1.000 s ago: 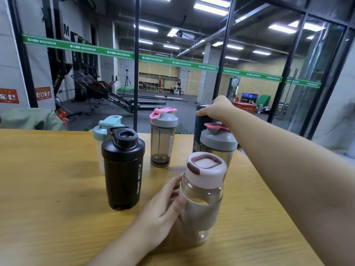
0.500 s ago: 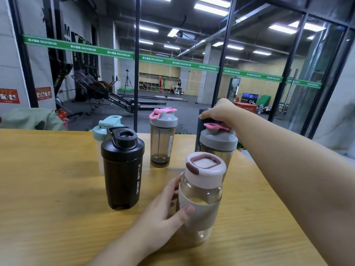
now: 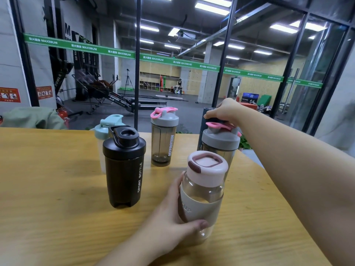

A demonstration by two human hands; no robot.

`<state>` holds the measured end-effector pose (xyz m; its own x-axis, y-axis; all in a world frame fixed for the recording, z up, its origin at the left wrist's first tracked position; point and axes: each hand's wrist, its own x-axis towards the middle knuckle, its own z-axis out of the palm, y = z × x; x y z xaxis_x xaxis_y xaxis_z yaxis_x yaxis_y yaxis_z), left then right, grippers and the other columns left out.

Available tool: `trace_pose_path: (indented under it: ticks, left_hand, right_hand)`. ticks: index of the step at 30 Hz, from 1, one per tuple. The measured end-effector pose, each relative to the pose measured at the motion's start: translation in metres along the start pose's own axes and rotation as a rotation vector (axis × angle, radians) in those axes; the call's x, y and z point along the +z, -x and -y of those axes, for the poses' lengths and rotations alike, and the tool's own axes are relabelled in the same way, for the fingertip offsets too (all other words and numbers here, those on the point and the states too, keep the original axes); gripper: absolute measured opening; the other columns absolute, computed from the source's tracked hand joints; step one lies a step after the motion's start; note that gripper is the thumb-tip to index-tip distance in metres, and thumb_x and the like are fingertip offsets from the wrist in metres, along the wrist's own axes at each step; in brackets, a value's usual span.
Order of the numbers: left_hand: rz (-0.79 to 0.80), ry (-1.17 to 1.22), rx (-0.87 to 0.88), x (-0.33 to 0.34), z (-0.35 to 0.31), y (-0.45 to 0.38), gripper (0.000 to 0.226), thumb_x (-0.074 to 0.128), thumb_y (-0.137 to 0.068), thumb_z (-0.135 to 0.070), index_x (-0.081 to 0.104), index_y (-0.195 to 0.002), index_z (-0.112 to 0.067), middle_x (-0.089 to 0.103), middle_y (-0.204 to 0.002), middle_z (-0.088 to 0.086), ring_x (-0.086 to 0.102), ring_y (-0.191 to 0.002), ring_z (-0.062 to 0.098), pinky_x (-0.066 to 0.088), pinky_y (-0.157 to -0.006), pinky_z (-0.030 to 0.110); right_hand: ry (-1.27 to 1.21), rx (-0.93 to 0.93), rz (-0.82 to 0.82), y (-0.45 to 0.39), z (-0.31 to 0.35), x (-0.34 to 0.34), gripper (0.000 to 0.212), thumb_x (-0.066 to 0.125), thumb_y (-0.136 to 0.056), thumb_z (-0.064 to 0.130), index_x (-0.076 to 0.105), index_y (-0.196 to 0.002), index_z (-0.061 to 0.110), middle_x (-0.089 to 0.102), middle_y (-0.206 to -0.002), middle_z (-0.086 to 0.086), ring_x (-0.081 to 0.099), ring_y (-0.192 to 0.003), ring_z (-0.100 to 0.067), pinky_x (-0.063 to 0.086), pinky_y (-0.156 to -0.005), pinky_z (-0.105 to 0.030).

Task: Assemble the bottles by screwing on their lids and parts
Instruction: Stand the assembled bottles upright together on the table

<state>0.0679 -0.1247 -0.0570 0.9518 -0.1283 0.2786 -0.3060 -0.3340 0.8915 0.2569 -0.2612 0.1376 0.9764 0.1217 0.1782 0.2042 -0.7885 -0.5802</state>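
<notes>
Near the right edge of the wooden table [image 3: 48, 189], a person's left hand [image 3: 172, 221] wrapped the sleeve of a clear bottle [image 3: 201, 200] with a pink lid [image 3: 207, 167], thumb across the front and fingers curled behind it. The right hand [image 3: 224, 112] reached to the far edge, fingers closed down over the top of a dark bottle [image 3: 203, 120] mostly hidden behind a grey-lidded shaker [image 3: 221, 143]. A black sport bottle [image 3: 124, 166], a mint-lidded bottle [image 3: 107, 127] and a second grey-lidded shaker [image 3: 164, 135] stood capped toward the middle. The empty plastic bottles looked light, rigid and easy to tip; the clear one's smooth wall seemed slippery, so its banded sleeve appeared the surest hold while a lid was turned by its rim.
</notes>
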Motion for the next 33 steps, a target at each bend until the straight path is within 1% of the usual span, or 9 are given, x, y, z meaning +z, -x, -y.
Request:
trace_pose_path:
  ticks: [3,7,13,15,18,24,27,30,33]
  left_hand:
    - [-0.027,0.046,0.003,-0.001,0.000,-0.001,0.098,0.083,-0.066,-0.033,0.019,-0.138,-0.050,0.049,-0.127,-0.036,0.045,-0.120,-0.015,0.035,-0.110,0.026]
    - [-0.109,0.029,-0.004,-0.005,0.004,-0.002,0.096,0.081,-0.058,-0.043,0.022,-0.132,-0.057,0.053,-0.126,-0.034,0.049,-0.119,-0.009,0.038,-0.109,0.031]
    - [-0.269,-0.042,-0.011,-0.012,0.012,-0.007,0.094,0.082,-0.061,-0.040,0.014,-0.112,-0.080,0.041,-0.114,-0.054,0.043,-0.112,-0.021,0.035,-0.092,0.011]
    - [-0.300,-0.057,-0.011,-0.012,0.014,-0.008,0.094,0.082,-0.065,-0.036,0.013,-0.114,-0.077,0.040,-0.113,-0.055,0.040,-0.112,-0.025,0.033,-0.088,0.007]
    - [-0.333,-0.060,-0.029,-0.013,0.016,-0.009,0.095,0.082,-0.067,-0.036,0.011,-0.119,-0.071,0.040,-0.117,-0.048,0.039,-0.114,-0.021,0.031,-0.092,0.010]
    - [-0.366,-0.052,-0.057,-0.012,0.017,-0.013,0.097,0.082,-0.069,-0.035,0.007,-0.124,-0.064,0.035,-0.118,-0.046,0.043,-0.118,-0.004,0.031,-0.097,0.017]
    - [-0.370,-0.059,-0.041,-0.012,0.019,-0.014,0.092,0.081,-0.068,-0.036,0.011,-0.120,-0.067,0.034,-0.116,-0.047,0.041,-0.119,-0.004,0.030,-0.097,0.017]
    - [-0.385,-0.074,-0.039,-0.012,0.023,-0.013,0.091,0.077,-0.060,-0.049,0.010,-0.113,-0.077,0.038,-0.121,-0.045,0.042,-0.121,-0.007,0.034,-0.101,0.019]
    - [-0.403,-0.080,-0.055,-0.012,0.021,-0.012,0.090,0.072,-0.056,-0.055,0.006,-0.114,-0.077,0.036,-0.123,-0.044,0.040,-0.118,-0.015,0.031,-0.091,0.003]
  right_hand:
    - [0.016,-0.014,0.000,-0.001,-0.001,0.001,0.038,0.075,-0.073,0.037,0.062,-0.092,0.006,0.054,-0.075,-0.008,0.045,-0.055,-0.017,0.036,-0.048,-0.024]
    - [0.036,-0.032,0.017,-0.001,-0.004,-0.001,0.052,0.074,-0.076,0.041,0.061,-0.109,0.004,0.062,-0.096,-0.012,0.051,-0.068,-0.018,0.048,-0.061,-0.030]
    - [0.050,-0.023,0.029,-0.002,-0.007,-0.001,0.063,0.073,-0.073,0.052,0.057,-0.114,0.006,0.064,-0.098,-0.010,0.057,-0.073,-0.019,0.047,-0.058,-0.028]
    - [0.075,-0.032,0.022,-0.001,-0.007,0.000,0.067,0.072,-0.074,0.053,0.054,-0.120,0.006,0.063,-0.106,-0.011,0.058,-0.079,-0.021,0.050,-0.069,-0.033]
    - [0.133,-0.090,-0.036,0.000,-0.002,0.003,0.073,0.071,-0.078,0.047,0.045,-0.132,0.005,0.056,-0.129,-0.015,0.057,-0.108,-0.029,0.047,-0.090,-0.040]
    - [0.202,-0.335,-0.101,0.007,0.029,0.012,0.075,0.069,-0.083,0.037,0.033,-0.142,0.010,0.044,-0.143,-0.010,0.047,-0.124,-0.026,0.040,-0.096,-0.034]
    - [0.238,-0.461,-0.027,0.010,0.046,0.024,0.072,0.068,-0.085,0.036,0.033,-0.143,0.014,0.042,-0.145,-0.006,0.046,-0.126,-0.024,0.037,-0.101,-0.034]
    - [0.305,-0.546,0.112,0.009,0.060,0.044,0.068,0.064,-0.086,0.037,0.034,-0.143,0.016,0.041,-0.146,-0.004,0.044,-0.129,-0.022,0.036,-0.102,-0.032]
    - [0.397,-0.582,0.174,0.005,0.068,0.063,0.057,0.061,-0.087,0.031,0.042,-0.137,0.012,0.050,-0.137,-0.010,0.051,-0.119,-0.027,0.042,-0.097,-0.037]
